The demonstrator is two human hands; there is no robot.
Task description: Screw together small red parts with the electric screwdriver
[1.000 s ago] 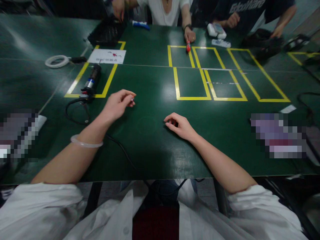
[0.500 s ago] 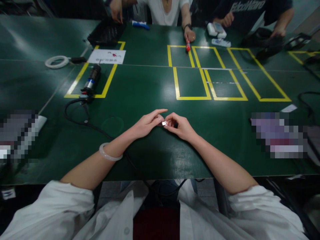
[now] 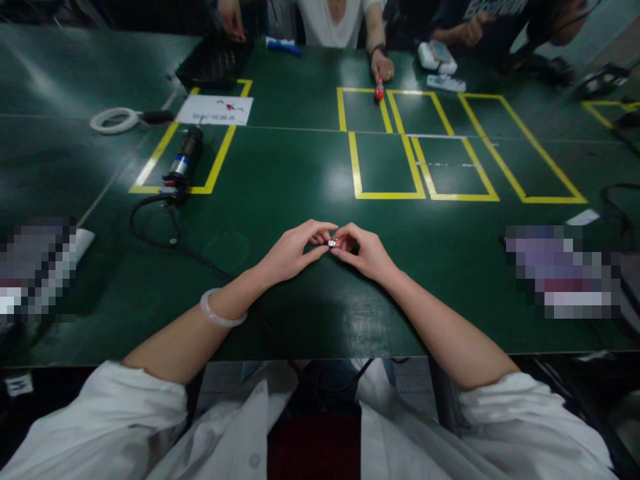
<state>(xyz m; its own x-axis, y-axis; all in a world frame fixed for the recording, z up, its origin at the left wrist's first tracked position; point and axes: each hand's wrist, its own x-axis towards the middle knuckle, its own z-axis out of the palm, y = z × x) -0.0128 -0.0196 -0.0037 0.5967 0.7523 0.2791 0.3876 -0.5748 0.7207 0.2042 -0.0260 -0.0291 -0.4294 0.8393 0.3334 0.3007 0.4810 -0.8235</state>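
A small shiny metallic piece (image 3: 333, 244) is pinched between the fingertips of both hands, over the near middle of the green table (image 3: 300, 307). My left hand (image 3: 295, 250) comes from the left, thumb and forefinger closed at the piece's left end. From the other side my right hand (image 3: 365, 250) grips the piece with curled fingers. The fingertips of the two hands nearly meet, and they partly cover the piece, so what it is cannot be made out.
A black cylindrical tool (image 3: 185, 157) with a cable lies at the left near a white sheet (image 3: 215, 110), a black tray (image 3: 215, 63) and a white coil (image 3: 114, 121). Across the table a person's hand (image 3: 383, 67) holds a red object (image 3: 379, 89). Yellow tape outlines (image 3: 390, 196) mark the table.
My left thumb and forefinger have shifted from lying beside the piece to closing on its left end. The piece has moved slightly right. Across the table, the person at the right has raised a hand.
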